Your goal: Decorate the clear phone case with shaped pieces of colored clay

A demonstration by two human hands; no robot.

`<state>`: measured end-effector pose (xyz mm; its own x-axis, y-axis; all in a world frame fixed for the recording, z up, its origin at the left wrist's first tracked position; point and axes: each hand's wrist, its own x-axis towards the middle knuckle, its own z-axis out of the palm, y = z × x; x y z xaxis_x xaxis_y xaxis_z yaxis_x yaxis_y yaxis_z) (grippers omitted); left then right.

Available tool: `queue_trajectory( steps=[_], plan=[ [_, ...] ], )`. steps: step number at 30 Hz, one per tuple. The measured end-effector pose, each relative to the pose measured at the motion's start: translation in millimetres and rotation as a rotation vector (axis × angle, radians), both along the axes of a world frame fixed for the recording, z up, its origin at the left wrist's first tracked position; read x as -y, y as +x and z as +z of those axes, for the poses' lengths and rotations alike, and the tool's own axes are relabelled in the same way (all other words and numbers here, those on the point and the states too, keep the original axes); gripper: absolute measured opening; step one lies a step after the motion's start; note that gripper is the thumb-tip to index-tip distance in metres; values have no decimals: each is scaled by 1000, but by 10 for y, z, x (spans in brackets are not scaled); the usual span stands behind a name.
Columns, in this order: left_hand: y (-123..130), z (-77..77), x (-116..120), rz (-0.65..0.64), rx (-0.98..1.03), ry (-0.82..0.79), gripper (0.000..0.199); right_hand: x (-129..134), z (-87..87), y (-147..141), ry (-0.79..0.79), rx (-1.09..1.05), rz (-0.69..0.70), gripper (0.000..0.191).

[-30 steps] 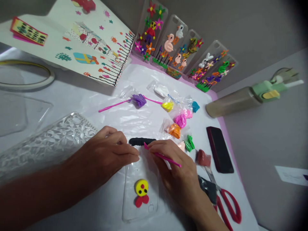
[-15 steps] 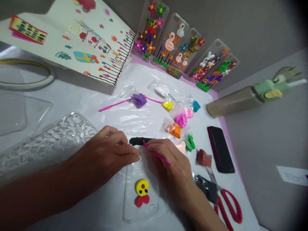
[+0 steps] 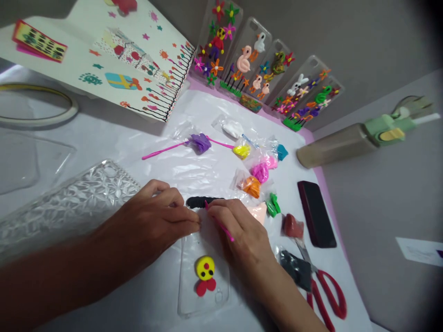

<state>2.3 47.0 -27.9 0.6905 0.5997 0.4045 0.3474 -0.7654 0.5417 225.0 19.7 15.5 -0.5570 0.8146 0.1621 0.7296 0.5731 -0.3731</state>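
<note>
A clear phone case (image 3: 188,276) lies in front of me. On it is a yellow clay face (image 3: 205,263) with black and red dots, and a red clay bow (image 3: 206,287) adjoins it. Along the case's far end runs a ridged black clay strip (image 3: 199,202). My left hand (image 3: 166,214) has its thumb and fingers closed at the far left part of the case, steadying it just below the strip. Between the fingers of my right hand (image 3: 244,233) is a thin pink modelling tool (image 3: 227,232), its tip touching the black clay. The right end of the strip is hidden behind that hand.
Bagged clay lumps, among them purple (image 3: 200,143), orange (image 3: 251,186) and green (image 3: 273,205), lie beyond my hands. Red-handled scissors (image 3: 332,295), a dark phone (image 3: 316,214) and a bottle (image 3: 339,145) are rightward. A textured case (image 3: 86,193) lies left; decorated cases (image 3: 249,60) stand behind.
The pink tool has tilted steeper, its rear end swinging left, and my right hand has shifted slightly left along the black strip. My left hand keeps nearly the same place.
</note>
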Motion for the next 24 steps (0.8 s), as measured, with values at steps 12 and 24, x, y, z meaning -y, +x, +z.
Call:
queue_trajectory(
  steps=[12,24],
  plan=[
    [-26,2,19,6,-32,-19,35,47,69,66,-156,-20,5,28],
    [4,-18,29,-26,-2,1,36,58,-12,211,-101,-233,-70,35]
  ],
)
